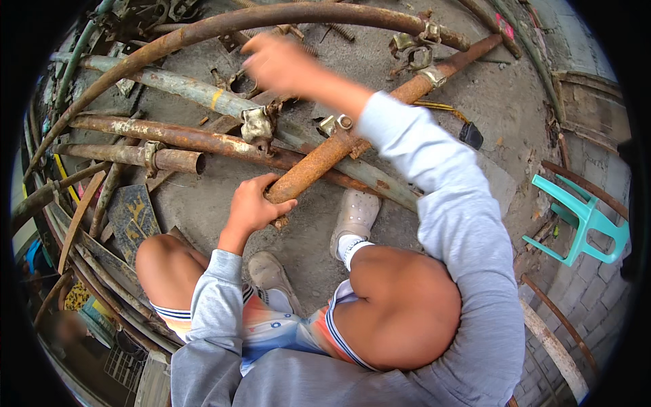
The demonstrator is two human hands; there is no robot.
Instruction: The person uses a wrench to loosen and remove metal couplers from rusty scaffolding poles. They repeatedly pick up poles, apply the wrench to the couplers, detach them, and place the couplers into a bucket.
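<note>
A rusty orange-brown pipe [308,171] slants from near my knees toward the far right. My left hand [249,209] is closed round its near end, thumb over the top. Metal pipe clamps sit on this pipe: one clamp [335,125] about midway and another clamp [434,76] farther up. My right hand [278,66] is over the pile beyond the pipe, smeared by motion, so its fingers cannot be read. Below it lies a rusty clamp [242,84]. A pale clamp [258,125] sits on a second rusty pipe [183,139] crossing under the first.
A long curved rusty pipe [224,22] arches across the far side. A grey pipe [163,80] and a shorter rusty pipe [178,160] lie at the left. A turquoise plastic stool [584,220] is at the right. More pipes [102,278] lie at the lower left.
</note>
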